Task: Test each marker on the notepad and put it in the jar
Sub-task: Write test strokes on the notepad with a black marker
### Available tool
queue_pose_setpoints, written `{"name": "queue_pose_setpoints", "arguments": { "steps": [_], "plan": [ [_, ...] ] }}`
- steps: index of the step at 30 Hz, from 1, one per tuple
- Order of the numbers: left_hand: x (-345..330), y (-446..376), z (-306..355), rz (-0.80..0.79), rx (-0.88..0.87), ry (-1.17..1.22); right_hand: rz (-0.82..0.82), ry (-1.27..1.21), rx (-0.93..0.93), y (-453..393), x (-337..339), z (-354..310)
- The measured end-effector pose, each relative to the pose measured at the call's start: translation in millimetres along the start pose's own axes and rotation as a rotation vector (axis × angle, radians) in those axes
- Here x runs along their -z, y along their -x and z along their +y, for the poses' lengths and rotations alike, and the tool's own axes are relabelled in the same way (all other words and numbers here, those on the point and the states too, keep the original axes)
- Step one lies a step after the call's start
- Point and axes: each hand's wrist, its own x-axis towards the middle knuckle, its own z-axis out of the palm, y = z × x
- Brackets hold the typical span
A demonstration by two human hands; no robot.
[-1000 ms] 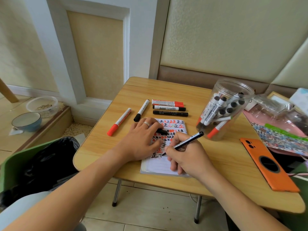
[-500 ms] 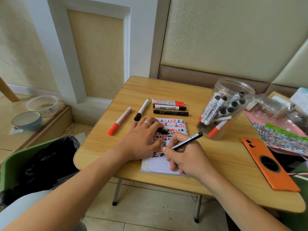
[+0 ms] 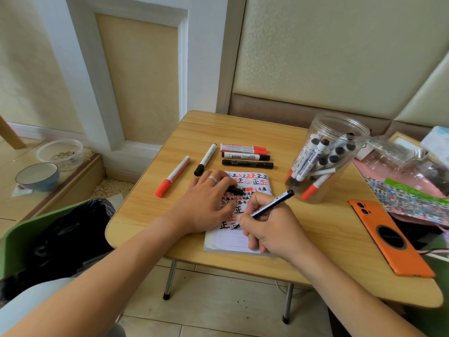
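My right hand (image 3: 273, 229) grips a thin black marker (image 3: 273, 205), and its tip touches the notepad (image 3: 230, 242) among red and black test marks. On the pad's left side rests my left hand (image 3: 202, 203), holding a black cap (image 3: 235, 190) under its fingers. The clear plastic jar (image 3: 340, 122) stands open at the right with several markers inside. Beyond the pad lie a red-capped marker (image 3: 173, 176), a white marker with a black cap (image 3: 205, 159), and a row of a red marker (image 3: 243, 148), a white one (image 3: 245, 156) and a black one (image 3: 247, 163).
An orange phone (image 3: 388, 237) lies near the small wooden table's (image 3: 150, 207) right front edge. Plastic bags and papers (image 3: 410, 188) crowd the far right. A green bin with a black bag (image 3: 60, 234) sits at my left, with a bowl (image 3: 37, 176) and a clear tub (image 3: 60, 153) on the floor beyond.
My right hand has shifted slightly toward me on the pad, drawing with the marker's tip. The left hand has stayed still.
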Motion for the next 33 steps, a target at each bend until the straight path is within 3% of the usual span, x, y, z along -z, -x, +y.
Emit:
{"name": "queue_pose_setpoints", "arguments": {
  "steps": [9, 16, 21, 33],
  "plan": [
    [2, 0, 1, -0.006, 0.007, 0.029, 0.024, -0.006, -0.023, 0, 3, -2],
    [1, -2, -2, 0.165, -0.032, 0.11, 0.195, -0.339, 0.024, -8, 9, -3],
    [4, 0, -1, 0.218, -0.087, 0.131, 0.21, -0.456, -0.062, -11, 8, -4],
    [9, 5, 5, 0.226, -0.194, 0.146, 0.13, -0.333, 0.032, -11, 3, -2]
  ]
}}
